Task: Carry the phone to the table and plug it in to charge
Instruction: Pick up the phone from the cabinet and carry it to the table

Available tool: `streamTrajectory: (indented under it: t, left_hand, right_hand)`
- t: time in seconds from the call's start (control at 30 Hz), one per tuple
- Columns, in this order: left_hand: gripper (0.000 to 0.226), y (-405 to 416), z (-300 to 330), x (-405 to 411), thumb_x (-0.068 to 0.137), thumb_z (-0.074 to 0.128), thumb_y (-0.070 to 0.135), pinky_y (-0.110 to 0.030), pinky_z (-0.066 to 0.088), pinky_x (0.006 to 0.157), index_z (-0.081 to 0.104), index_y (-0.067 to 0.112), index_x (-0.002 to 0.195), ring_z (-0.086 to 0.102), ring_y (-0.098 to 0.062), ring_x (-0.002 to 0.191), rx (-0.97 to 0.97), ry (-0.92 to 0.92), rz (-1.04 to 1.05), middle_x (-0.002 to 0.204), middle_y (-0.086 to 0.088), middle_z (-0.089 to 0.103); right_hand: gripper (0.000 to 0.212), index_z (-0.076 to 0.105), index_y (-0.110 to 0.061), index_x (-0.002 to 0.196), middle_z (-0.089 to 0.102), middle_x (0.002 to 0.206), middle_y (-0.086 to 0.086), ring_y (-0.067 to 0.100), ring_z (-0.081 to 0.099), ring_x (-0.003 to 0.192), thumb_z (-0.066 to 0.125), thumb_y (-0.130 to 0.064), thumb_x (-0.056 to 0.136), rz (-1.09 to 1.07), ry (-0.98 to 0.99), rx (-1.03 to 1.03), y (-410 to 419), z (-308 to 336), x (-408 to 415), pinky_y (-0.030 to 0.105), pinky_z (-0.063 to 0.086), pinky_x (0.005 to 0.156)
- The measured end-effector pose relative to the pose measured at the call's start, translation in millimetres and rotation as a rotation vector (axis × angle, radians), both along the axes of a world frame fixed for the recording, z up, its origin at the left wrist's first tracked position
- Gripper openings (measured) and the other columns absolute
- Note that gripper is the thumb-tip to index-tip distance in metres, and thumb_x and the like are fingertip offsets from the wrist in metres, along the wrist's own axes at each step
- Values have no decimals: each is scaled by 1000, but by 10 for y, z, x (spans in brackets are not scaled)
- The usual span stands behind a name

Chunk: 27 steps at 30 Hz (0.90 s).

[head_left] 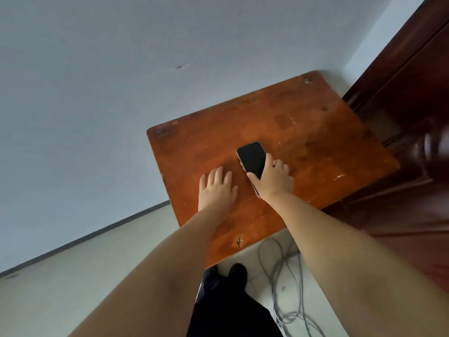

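A: Where is the phone right now?

B: Over the middle of the wooden counter, screen up and dark. I cannot tell whether it lies flat on the wood or is held just above it. The right hand has it by the near end, its fingers wrapped along the right edge and the thumb pressed on the left edge, so they are clamped on the phone.

A: And the left hand?

B: Just beside the phone, palm down over the counter, fingers spread apart and holding nothing.

A: How would you expect the phone to handle?

B: Stiff, light enough for one hand, with a smooth glass face that likely slips and would crack if dropped. Gripping the two long edges, as now, seems safest; the bottom end should stay free for a plug.

A: Any charger?

B: Grey cables lie coiled on the floor below the counter's near edge. I see no plug end, so whether one of them is the charger is a guess.
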State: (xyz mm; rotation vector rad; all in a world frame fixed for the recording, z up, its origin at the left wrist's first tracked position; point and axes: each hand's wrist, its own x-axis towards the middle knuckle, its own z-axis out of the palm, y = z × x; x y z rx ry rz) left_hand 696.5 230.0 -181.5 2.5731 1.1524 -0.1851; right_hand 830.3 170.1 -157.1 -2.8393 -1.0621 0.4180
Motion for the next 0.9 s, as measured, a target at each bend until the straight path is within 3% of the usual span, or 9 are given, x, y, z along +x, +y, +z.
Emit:
streamTrajectory:
  t: [0.13, 0.23, 0.4, 0.5, 0.6, 0.77, 0.9]
  left_hand:
    - [56, -77, -191, -39, 97, 15, 45, -48, -1, 118, 17, 21, 148, 11, -27, 146, 107, -5, -27, 158, -8, 21]
    - [60, -95, -230, -46, 94, 6, 47, -48, -2, 117, 15, 22, 148, 11, -26, 146, 133, -15, -21, 157, -8, 22]
    - [58, -78, -186, -38, 96, 9, 46, -48, -4, 117, 8, 22, 149, 7, -26, 147, 94, 27, -44, 159, -7, 15]
    - [55, 6, -74, 2, 97, 24, 43, -50, 8, 118, 20, 21, 147, 16, -29, 144, 47, 52, -60, 156, -10, 23]
    - [44, 229, 148, 26, 97, 32, 38, -45, 27, 111, 38, 20, 137, 35, -28, 133, 2, 8, -58, 145, -9, 40]
    - [37, 638, 601, -337, 98, 31, 32, -46, 38, 104, 49, 15, 126, 50, -29, 120, -32, -87, 226, 129, -10, 56]
    - [35, 801, 883, -907, 96, 30, 28, -42, 43, 91, 57, 12, 112, 56, -28, 104, 73, -129, 409, 113, -10, 63]
  right_hand:
    - [85, 33, -13, 138, 47, 134, 16, 32, 46, 120, 60, -63, 75, -58, 11, 21, 73, -39, 71, 42, 49, 88]
    - [83, 39, -9, 130, 50, 127, 16, 31, 52, 113, 68, -59, 71, -122, 132, 71, 91, -55, 127, 37, 50, 80]
    - [55, 43, -11, 125, 55, 130, 12, 29, 58, 110, 62, -43, 85, -113, 390, 171, 119, 12, 250, 22, 44, 66]
    - [40, 53, -10, 117, 60, 120, 11, 17, 54, 92, 52, -41, 91, -92, 512, 250, 170, 101, 298, 17, 41, 56]
    - [35, 56, -11, 109, 61, 107, 10, 18, 54, 88, 48, -41, 93, -76, 558, 324, 269, 305, 273, 21, 40, 51]
    - [28, 53, -10, 86, 56, 79, 5, 20, 53, 68, 50, -37, 93, -6, 601, 477, 594, 765, 43, 25, 41, 51]
    - [36, 59, -3, 89, 57, 80, 7, 20, 49, 67, 49, -37, 93, 146, 568, 530, 911, 1010, -360, 28, 35, 52]
